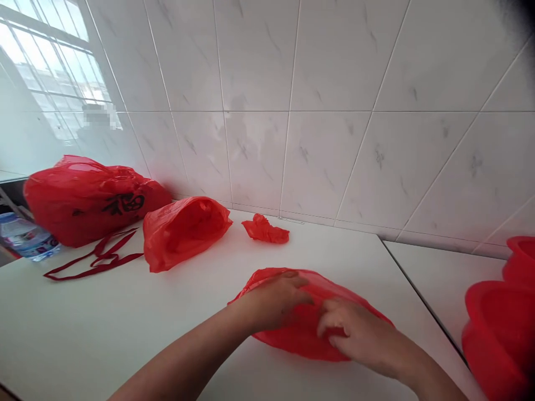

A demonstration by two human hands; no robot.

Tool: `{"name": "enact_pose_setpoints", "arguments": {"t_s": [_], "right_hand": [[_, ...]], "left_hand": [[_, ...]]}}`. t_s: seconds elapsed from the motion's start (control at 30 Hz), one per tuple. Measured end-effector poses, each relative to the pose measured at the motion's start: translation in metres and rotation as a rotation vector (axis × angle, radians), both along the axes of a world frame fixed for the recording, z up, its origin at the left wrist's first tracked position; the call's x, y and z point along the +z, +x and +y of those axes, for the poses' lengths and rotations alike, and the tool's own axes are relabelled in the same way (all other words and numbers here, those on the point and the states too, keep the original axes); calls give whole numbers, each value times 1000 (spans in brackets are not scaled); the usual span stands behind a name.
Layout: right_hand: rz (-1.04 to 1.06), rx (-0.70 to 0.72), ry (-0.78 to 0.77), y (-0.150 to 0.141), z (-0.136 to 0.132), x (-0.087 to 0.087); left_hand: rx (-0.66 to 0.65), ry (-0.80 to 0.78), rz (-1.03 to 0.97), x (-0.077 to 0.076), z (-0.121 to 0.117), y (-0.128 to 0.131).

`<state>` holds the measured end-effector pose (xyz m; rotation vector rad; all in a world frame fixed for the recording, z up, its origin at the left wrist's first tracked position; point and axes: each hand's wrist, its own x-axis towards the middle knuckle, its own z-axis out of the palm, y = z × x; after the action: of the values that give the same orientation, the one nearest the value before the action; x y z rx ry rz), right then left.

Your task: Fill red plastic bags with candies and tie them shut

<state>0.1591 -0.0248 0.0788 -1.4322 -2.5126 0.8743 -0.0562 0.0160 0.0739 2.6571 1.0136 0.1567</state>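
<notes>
A flattened red plastic bag [311, 284] lies on the white counter [125, 328] in front of me. My left hand [273, 301] rests on its left part, fingers curled and pressing down on the plastic. My right hand [359, 334] lies on the bag's right part, fingers bent against the film. Both hands touch the same bag. Part of the bag is hidden under them.
Far left sits a large stuffed red bag [83, 195] with dark characters, red ribbon handles [94, 259] trailing from it. A second red bag [181, 231] lies open beside it, a crumpled red scrap [265, 229] behind. Water bottle [27, 236] at left edge. Red plastic basins [501, 317] at right.
</notes>
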Motion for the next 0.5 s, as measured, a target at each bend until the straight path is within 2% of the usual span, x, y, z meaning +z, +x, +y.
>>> {"name": "enact_pose_setpoints", "arguments": {"t_s": [0.1, 0.2, 0.3, 0.37, 0.43, 0.5], "right_hand": [[-75, 76, 67, -2, -15, -20], [-71, 52, 172, 3, -33, -23], [22, -48, 262, 21, -53, -2], [29, -186, 315, 43, -63, 19], [9, -396, 368, 72, -69, 39], [-36, -646, 383, 109, -73, 53]], "left_hand": [[109, 9, 146, -9, 17, 1], [117, 20, 118, -12, 25, 1], [51, 51, 28, -6, 18, 3], [-21, 150, -78, -1, 11, 1], [-51, 332, -212, 2, 5, -6], [-4, 557, -349, 5, 3, -16]]}}
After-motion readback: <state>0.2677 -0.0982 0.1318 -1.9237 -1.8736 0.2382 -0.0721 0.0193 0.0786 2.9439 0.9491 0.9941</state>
